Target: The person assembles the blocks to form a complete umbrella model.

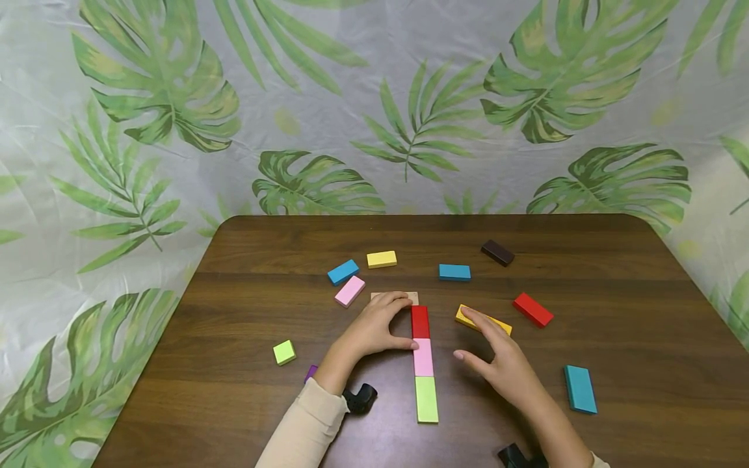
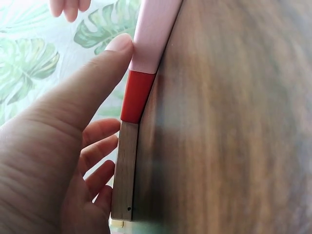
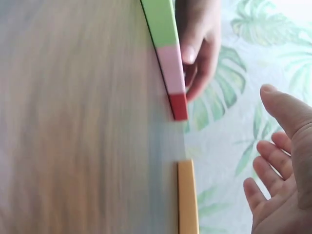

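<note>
A red block, a pink block and a light green block lie end to end in a straight column. A plain wooden block lies crosswise at the red block's far end, partly hidden by my left hand. My left thumb touches the pink block's left edge, and the other fingers rest along the wooden block, as the left wrist view shows. Spread, with nothing in it, my right hand hovers beside an orange block; its fingertips overlap that block in the head view.
Left of the column lie blue, pink, yellow, lime and half-hidden purple blocks. To the right are blue, dark brown, red and teal ones. A leaf-patterned cloth hangs behind the table.
</note>
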`<act>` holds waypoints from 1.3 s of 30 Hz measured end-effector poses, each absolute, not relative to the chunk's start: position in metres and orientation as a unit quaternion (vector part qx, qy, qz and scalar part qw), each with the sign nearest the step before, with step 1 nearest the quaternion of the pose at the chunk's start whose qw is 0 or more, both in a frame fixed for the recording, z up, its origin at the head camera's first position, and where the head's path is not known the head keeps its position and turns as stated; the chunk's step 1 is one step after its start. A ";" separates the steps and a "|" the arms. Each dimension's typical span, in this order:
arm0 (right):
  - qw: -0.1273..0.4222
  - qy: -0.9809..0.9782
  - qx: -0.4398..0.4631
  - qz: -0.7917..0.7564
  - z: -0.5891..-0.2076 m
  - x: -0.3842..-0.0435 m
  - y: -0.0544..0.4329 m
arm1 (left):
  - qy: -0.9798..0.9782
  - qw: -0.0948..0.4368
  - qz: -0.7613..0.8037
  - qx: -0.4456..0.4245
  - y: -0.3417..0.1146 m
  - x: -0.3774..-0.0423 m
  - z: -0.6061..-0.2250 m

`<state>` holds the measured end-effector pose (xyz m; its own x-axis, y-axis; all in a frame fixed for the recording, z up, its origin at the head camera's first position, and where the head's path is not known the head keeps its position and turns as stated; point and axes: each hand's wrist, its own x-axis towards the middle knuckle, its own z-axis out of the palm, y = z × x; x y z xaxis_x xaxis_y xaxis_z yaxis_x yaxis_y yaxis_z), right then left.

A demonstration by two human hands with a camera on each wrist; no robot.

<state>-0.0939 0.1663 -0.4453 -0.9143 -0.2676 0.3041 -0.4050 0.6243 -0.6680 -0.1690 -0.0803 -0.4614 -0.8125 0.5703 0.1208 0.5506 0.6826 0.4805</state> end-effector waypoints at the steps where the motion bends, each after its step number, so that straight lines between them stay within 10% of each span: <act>1: 0.091 -0.898 0.183 0.389 -0.445 -0.095 0.169 | 0.917 0.019 0.254 0.305 -0.080 -0.169 -0.461; 39: 0.028 -0.912 0.074 0.402 -0.473 -0.114 0.212 | 0.918 0.014 0.252 0.306 -0.081 -0.170 -0.464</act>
